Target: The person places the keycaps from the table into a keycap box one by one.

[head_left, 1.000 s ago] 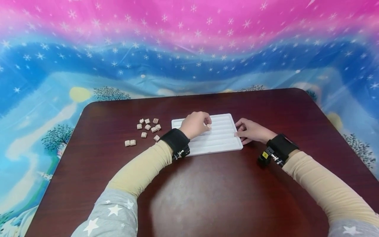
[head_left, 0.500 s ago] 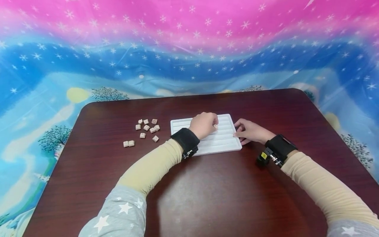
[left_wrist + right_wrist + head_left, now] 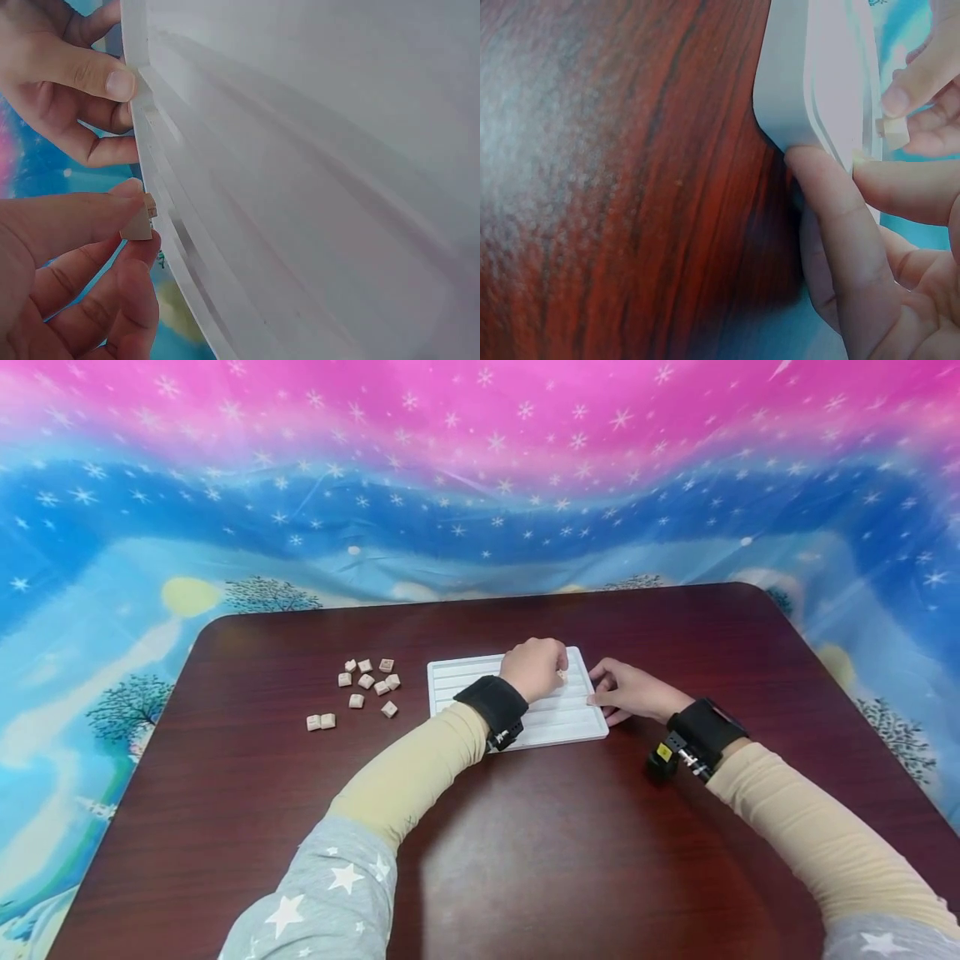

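Note:
My left hand (image 3: 534,668) is over the far right part of a white ridged tray (image 3: 555,725). Between thumb and fingertips it pinches a small beige keycap (image 3: 136,226), close to the tray's ridges in the left wrist view. The same keycap (image 3: 897,133) shows beyond the tray's edge in the right wrist view. At the tray's right short side, my right hand (image 3: 636,692) grips the rim, thumb on top and fingers against the outer side. The left forearm and wrist strap hide part of the tray.
Several loose beige keycaps (image 3: 365,681) lie scattered left of the tray, with a touching pair (image 3: 321,722) nearer the front. The dark wooden table (image 3: 570,860) has rounded far corners. A printed cloth (image 3: 480,518) hangs behind it.
My left hand has moved right across the tray with the keycap, toward the tray's right end. The right hand keeps its grip on the rim.

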A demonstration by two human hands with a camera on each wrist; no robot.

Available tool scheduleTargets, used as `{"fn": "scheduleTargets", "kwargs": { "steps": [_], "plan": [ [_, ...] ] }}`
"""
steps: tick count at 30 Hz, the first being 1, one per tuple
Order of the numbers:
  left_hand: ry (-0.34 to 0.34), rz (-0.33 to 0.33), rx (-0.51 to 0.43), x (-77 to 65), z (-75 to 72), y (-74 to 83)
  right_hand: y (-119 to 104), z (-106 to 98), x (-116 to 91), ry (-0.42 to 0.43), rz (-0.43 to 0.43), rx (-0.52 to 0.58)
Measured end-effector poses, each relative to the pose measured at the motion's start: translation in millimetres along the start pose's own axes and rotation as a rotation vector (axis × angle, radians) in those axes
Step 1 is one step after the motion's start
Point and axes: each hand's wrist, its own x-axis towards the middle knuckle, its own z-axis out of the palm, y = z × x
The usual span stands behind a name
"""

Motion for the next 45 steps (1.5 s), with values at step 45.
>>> {"fn": "scheduleTargets", "kwargs": {
  "steps": [45],
  "plan": [
    [-0.033, -0.043, 0.049, 22.4, 11.9, 23.1, 3, -1, 2, -0.005, -0.005, 0.041]
  ]
}}
